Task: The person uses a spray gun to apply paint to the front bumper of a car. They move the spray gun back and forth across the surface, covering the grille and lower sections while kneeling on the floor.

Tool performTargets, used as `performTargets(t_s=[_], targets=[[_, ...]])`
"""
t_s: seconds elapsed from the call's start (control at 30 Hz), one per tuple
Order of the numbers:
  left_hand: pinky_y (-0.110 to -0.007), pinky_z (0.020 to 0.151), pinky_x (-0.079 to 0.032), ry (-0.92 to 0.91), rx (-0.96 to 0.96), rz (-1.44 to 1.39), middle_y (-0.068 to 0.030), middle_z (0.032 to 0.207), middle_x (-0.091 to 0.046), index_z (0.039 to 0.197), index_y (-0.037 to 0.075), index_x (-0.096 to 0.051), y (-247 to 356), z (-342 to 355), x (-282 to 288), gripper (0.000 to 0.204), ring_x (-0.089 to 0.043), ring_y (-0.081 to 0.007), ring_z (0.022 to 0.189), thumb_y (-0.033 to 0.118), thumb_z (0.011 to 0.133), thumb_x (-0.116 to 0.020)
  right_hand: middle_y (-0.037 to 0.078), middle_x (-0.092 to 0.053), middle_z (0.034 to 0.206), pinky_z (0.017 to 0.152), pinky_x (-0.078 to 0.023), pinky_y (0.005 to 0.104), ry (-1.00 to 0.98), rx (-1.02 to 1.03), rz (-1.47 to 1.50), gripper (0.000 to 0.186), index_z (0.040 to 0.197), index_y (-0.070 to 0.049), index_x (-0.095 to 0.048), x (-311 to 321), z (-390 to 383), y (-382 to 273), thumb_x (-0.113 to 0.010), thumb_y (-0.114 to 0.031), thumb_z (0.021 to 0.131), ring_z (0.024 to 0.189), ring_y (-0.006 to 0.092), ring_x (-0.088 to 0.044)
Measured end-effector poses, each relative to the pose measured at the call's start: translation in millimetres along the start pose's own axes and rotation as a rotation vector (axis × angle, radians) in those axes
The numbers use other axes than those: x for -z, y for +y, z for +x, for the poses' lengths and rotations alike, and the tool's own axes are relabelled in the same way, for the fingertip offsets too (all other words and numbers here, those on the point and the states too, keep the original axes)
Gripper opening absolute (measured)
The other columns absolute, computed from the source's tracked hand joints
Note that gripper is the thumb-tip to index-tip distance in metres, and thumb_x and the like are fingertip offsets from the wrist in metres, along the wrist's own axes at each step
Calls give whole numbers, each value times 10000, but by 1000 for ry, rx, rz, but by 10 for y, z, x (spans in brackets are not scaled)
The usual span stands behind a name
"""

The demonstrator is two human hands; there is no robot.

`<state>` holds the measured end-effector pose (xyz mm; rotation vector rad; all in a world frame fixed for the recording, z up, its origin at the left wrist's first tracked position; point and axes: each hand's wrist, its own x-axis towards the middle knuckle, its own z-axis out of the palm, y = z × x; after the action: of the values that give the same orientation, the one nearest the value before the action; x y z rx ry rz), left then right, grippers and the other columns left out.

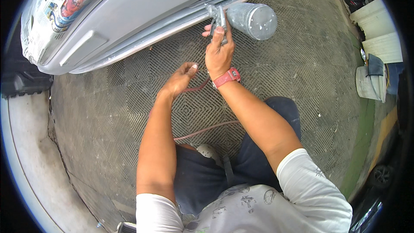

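Observation:
A spray gun [218,21] smeared with grey paint is gripped in my right hand [221,51], its fingers wrapped round the handle. Its clear cup [252,20], coated grey inside, points to the right. The gun's front end is close to the lower edge of a grey painted car panel [159,8]. Lower and to the left, my left hand [177,80] is held apart from the panel, fingers curled in towards the thumb. A reddish hose [197,88] passes by its palm and up towards my right wrist; whatever those fingers hold is hidden.
Newspaper masking [51,21] covers the panel's upper left. The hose [207,129] also runs across the ridged floor mat [319,69] near my knees. A white bucket [370,84] stands at the right, below white boxy shapes [379,30]. A pale ledge [30,146] borders the left.

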<state>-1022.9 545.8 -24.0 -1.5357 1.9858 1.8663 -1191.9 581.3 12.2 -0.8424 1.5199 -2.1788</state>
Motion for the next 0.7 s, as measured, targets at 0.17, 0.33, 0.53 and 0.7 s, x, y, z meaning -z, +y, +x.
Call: performTargets(t_s=[0.17,0.33,0.53,0.7], targets=[[-446,1189,-432,71,40,137,-170,1456,-647,1519,50,-531,97,-45,-32,572,-601,-293,1362,470,1130,-545,144,-734,1005,806,-587,362,52,-9,0,589,1606,18,-466,169,245,-20,-478,-355,1151,857,204,-717],[-464,1181,-462,108,45,381,-209,1458,-657,1518,72,-542,284,-158,-77,585,-614,-342,1384,482,1102,-585,89,-729,974,453,-463,254,106,-3,-100,556,1206,2,-632,452,603,-17,-435,-515,1155,597,118,-617],[-463,1143,-497,115,-25,410,-212,1414,-690,1485,45,-573,384,-111,-215,557,-660,-361,1314,428,1084,-623,96,-722,889,709,-567,335,204,-18,-92,531,1263,44,-653,829,1174,-87,-458,-439,1159,743,169,-700],[-484,1176,-470,116,-98,507,-220,1459,-651,1479,37,-578,418,-117,-278,563,-590,-392,1393,423,1074,-638,104,-738,892,710,-562,344,281,-11,-175,532,1295,29,-650,1053,1262,-106,-451,-447,1162,744,186,-715]])
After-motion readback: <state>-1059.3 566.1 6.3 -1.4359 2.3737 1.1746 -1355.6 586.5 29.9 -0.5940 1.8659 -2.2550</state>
